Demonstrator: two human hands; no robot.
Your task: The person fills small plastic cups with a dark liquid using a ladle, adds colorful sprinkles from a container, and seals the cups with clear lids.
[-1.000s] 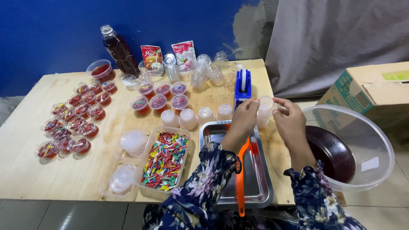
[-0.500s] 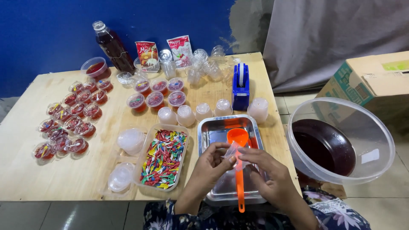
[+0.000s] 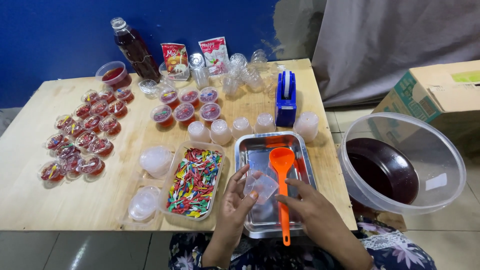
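My left hand (image 3: 234,205) holds a small clear plastic cup (image 3: 261,186) over the near part of a steel tray (image 3: 305,165). My right hand (image 3: 312,210) sits just right of the cup, fingers curled toward it and resting by the handle of an orange ladle (image 3: 282,180) that lies in the tray. Whether the right fingers touch the cup I cannot tell. Left of the tray stands a clear box of small colourful spoons (image 3: 195,181).
A big clear bowl of dark red liquid (image 3: 400,165) stands off the table's right edge, a cardboard box (image 3: 435,95) behind it. Several filled lidded cups (image 3: 80,135) cover the left. Empty cups (image 3: 220,131), a blue tape dispenser (image 3: 285,97), a bottle (image 3: 131,47) and sachets stand behind.
My hands came back from the stack of cups at the far right of the table to the near end of the tray, bringing a clear cup with them.
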